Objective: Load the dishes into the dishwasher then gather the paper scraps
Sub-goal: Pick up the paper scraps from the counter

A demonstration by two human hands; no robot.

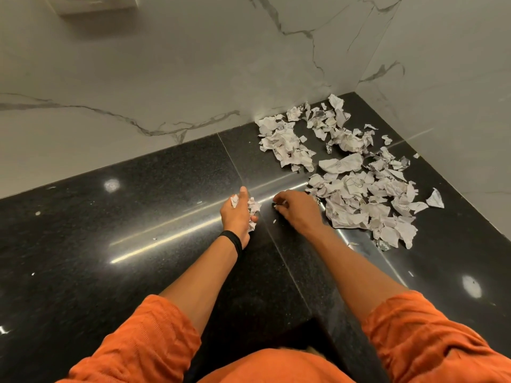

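Ribbed orange sleeves (132,341) frame the foreground. Over the polished, speckled black stone bench (138,217), the left hand (238,212) has its grip clamped on a crumpled paper wad (253,207); the right hand (298,209) pinches a tiny white fleck (275,206). Beyond, jagged, creased scraps (359,175) lie heaped toward the veined marble wall (166,78) corner.

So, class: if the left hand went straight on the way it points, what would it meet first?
Probably the marble wall: only bare black counter lies ahead of the left hand, and the scrap pile starts just right of that line.
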